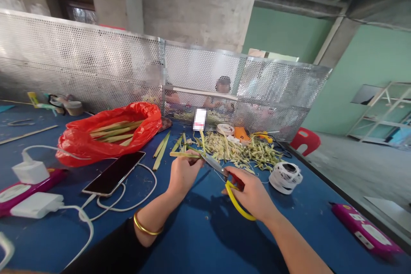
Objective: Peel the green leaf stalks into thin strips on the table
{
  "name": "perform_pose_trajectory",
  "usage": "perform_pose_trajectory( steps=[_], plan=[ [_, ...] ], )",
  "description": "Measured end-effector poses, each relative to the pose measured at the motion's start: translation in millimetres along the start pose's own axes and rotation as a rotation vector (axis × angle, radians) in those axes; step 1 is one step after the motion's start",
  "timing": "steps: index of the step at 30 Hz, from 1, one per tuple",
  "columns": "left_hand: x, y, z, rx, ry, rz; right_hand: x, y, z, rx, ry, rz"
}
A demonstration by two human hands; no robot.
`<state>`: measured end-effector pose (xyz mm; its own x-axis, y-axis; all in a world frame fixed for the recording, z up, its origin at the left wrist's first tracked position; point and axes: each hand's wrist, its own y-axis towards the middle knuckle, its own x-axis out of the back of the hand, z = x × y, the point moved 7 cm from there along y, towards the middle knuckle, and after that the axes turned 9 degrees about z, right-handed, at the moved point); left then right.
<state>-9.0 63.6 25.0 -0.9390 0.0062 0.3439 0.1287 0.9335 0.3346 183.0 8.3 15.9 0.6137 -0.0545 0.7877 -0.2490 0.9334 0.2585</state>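
Note:
My left hand [184, 171] is closed around a pale green leaf strip [180, 154], its end sticking out to the left of my fingers. In my right hand [253, 190] are scissors [237, 203] with yellow handles, the blades pointing up and left at the strip close to my left fingertips. Whether the blades touch the strip I cannot tell. Behind my hands lies a pile of cut leaf scraps [231, 150]. A few green strips [161, 150] rest on the blue table left of the pile. A red plastic bag [75, 145] holds several long leaf strips [117, 130].
A phone [114, 174] with a white cable lies at left, near white chargers [37, 204] on a purple power strip [13, 192]. A roll of white tape [285, 178] stands at right, beyond it a purple packet [364, 227]. A perforated metal screen [199, 66] edges the table; people sit behind it.

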Motion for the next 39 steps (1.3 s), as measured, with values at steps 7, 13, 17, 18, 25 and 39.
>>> perform_pose_trajectory(
  steps=[7, 13, 17, 18, 25, 39],
  plan=[
    [2.5, 0, 6, 0.051, -0.014, -0.038, 0, -2, -1, 0.018, -0.009, -0.022],
    [3.5, 0, 5, 0.069, -0.052, -0.052, 0, -2, -3, 0.006, -0.014, 0.003],
    [3.2, 0, 5, 0.098, -0.064, -0.053, -1, -2, -4, 0.017, -0.029, 0.031],
    [2.9, 0, 6, 0.101, -0.073, -0.052, 0, -3, -4, 0.017, -0.039, 0.036],
    [-0.3, 4, 19, 0.11, -0.15, -0.044, 1, -2, -1, 0.02, -0.067, 0.021],
    [-19.0, -10, 24, 0.527, -0.87, 0.086, 28, 0, -88, -0.649, -0.526, 0.051]
  ],
)
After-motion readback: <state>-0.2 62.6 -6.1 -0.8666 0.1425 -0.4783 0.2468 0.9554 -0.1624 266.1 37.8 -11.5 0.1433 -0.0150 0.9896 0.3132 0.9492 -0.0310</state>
